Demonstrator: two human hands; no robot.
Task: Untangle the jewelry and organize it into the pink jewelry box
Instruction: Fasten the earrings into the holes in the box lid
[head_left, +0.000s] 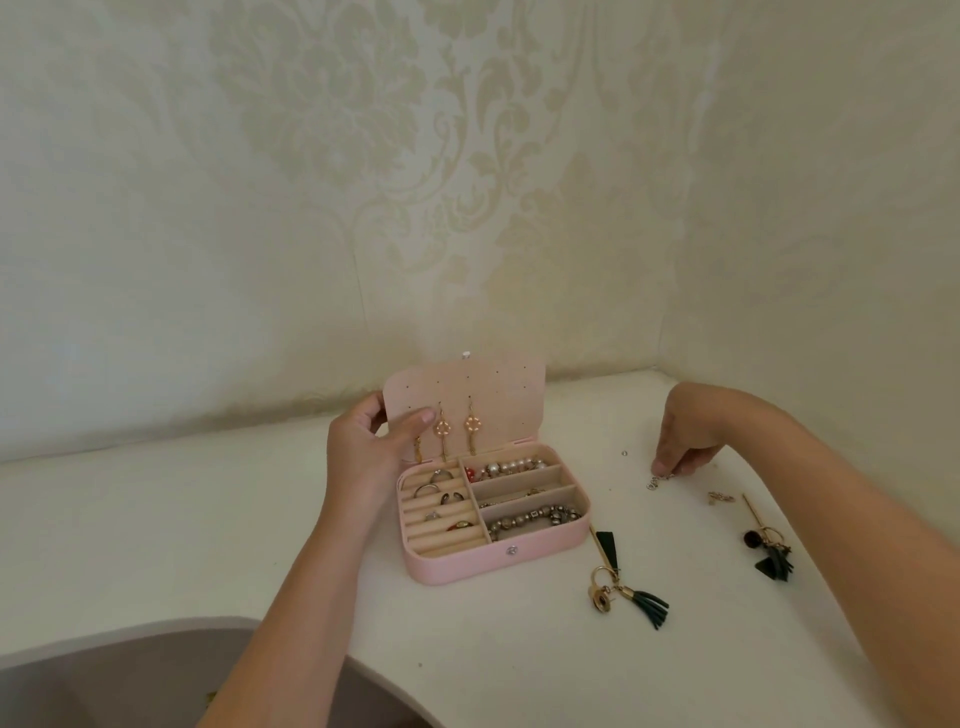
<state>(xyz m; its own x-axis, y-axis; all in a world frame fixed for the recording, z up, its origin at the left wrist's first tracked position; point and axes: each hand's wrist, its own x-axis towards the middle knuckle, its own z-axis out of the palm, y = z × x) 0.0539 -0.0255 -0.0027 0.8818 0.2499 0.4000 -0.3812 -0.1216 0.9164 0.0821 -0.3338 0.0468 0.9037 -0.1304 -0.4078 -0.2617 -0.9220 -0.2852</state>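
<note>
jewelry box (452, 566): 1 | rings (434, 488): 5 | beaded bracelets (535, 517): 2 | tassel earrings (631, 592): 2

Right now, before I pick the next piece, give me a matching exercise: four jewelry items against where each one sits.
Items:
1. pearl bracelet
2. rings
3. round gold earrings
4. green tassel earring

Places:
A. hanging on the lid
B. loose on the table
C. back right compartment
D. slotted left section

Pairs: 1-C, 2-D, 3-A, 4-B
</note>
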